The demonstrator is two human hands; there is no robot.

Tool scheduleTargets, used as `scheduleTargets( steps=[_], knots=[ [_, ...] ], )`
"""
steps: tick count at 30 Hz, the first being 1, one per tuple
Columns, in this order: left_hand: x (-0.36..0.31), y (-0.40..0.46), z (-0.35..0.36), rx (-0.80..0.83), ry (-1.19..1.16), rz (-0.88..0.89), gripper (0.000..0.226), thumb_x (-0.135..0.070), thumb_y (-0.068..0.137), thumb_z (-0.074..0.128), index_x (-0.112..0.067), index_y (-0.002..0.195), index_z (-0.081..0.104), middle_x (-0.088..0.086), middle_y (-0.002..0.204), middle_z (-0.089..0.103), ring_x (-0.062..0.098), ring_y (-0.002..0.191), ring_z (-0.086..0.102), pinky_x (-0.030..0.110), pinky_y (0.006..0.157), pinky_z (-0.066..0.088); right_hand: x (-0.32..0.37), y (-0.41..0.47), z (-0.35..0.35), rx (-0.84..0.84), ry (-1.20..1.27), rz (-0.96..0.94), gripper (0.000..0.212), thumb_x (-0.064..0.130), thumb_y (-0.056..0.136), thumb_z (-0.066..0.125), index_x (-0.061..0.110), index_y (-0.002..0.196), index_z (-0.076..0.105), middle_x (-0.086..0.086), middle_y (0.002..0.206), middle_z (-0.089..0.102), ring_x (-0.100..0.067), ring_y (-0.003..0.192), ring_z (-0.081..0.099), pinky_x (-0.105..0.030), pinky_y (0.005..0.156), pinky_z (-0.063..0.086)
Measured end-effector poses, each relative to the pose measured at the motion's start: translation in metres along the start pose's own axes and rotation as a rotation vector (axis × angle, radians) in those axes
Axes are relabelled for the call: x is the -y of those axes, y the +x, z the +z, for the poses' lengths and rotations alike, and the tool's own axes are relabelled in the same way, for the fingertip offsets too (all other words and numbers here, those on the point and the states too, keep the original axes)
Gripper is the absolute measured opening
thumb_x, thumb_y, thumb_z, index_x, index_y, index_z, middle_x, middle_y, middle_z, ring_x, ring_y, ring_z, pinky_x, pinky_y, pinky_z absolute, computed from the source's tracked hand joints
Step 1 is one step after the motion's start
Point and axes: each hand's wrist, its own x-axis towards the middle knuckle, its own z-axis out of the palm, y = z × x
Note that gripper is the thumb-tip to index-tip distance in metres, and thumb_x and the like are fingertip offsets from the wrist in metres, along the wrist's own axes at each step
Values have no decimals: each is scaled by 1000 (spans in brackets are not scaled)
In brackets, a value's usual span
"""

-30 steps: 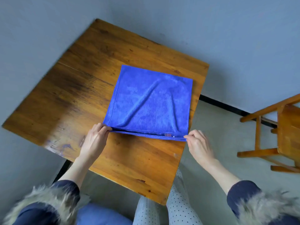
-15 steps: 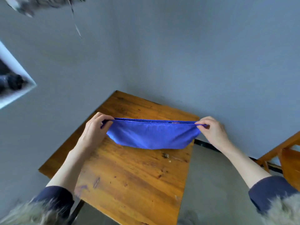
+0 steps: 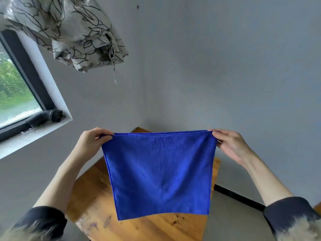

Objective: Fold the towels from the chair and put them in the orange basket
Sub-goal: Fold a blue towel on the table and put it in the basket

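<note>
A blue towel [image 3: 160, 173] hangs in the air in front of me, spread flat and held by its top edge. My left hand [image 3: 92, 142] pinches its upper left corner. My right hand [image 3: 231, 145] pinches its upper right corner. The towel's lower edge hangs free above the wooden table [image 3: 152, 228]. Neither the orange basket nor the towels on the chair are in view.
The table stands in a corner of grey walls. A window [image 3: 15, 94] with a dark brush [image 3: 46, 116] on its sill is at the left. A patterned curtain [image 3: 66, 30] hangs at the top left. A sliver of the wooden chair [image 3: 318, 208] shows at the right edge.
Both hands lifted the towel off the table by its near edge and raised it until it hangs full length. The view tilted upward, and the window and curtain came into sight.
</note>
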Motion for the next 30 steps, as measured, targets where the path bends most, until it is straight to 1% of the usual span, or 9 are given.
scheduleTargets(
  steps=[2,5,7,9,13,18,23,28,30],
  knots=[
    [0,-2,-7,-5,10,-4,19,2,84,62,-14,87,70,3,86,66,-16,69,52,-1,67,35,0,5,3,8,5,-9,41,28,43,87,6,76,76,-9,81,72,-14,78,66,-19,72,54],
    [-3,-7,-17,-45,-4,0,18,3,84,61,-11,90,71,3,84,65,-14,68,52,-1,67,36,1,7,15,-30,82,-43,8,5,73,68,7,71,76,-8,76,71,-14,73,66,-19,69,54],
    [-7,-9,-21,-76,-14,2,17,3,83,62,-11,89,71,-2,80,65,-14,67,53,0,67,36,2,9,22,-62,99,-41,27,-5,86,53,5,73,74,-7,74,71,-13,70,66,-19,67,54],
    [-9,-11,-25,-102,-28,-11,16,3,83,62,-9,88,71,-5,80,65,-17,68,54,-1,67,37,4,9,26,-64,110,-50,23,-6,87,51,3,79,71,-7,73,71,-13,69,66,-19,65,54],
    [-11,-13,-34,-133,-56,-47,14,2,83,62,-7,89,70,-6,80,65,-18,69,56,-1,68,39,9,12,35,-82,120,-67,28,-6,86,52,6,75,74,-5,72,71,-11,67,66,-18,62,53],
    [-9,-15,-45,-157,-81,-48,16,1,83,64,-15,85,68,-11,81,65,-16,68,56,-1,67,38,12,15,48,-109,152,-68,15,-5,86,53,1,93,65,-4,74,72,-11,69,67,-19,68,55],
    [-3,-18,-50,-146,-90,-31,29,2,81,64,-26,77,65,-28,68,66,-12,66,57,0,67,39,12,15,51,-108,112,-59,16,-4,85,55,2,95,66,-3,77,73,-10,74,67,-18,70,54],
    [6,-17,-48,-143,-27,-75,19,-3,81,66,-17,93,70,-1,80,67,-11,68,57,1,67,39,14,17,55,-107,87,-56,17,-3,86,56,5,96,66,-6,83,71,-13,79,63,-16,68,53],
    [11,-16,-46,-147,8,-105,13,-7,80,68,-18,87,71,3,83,69,4,76,61,10,72,42,14,18,56,-112,70,-54,19,-3,86,55,5,101,65,-10,92,67,-15,84,60,-14,70,53]
  ],
)
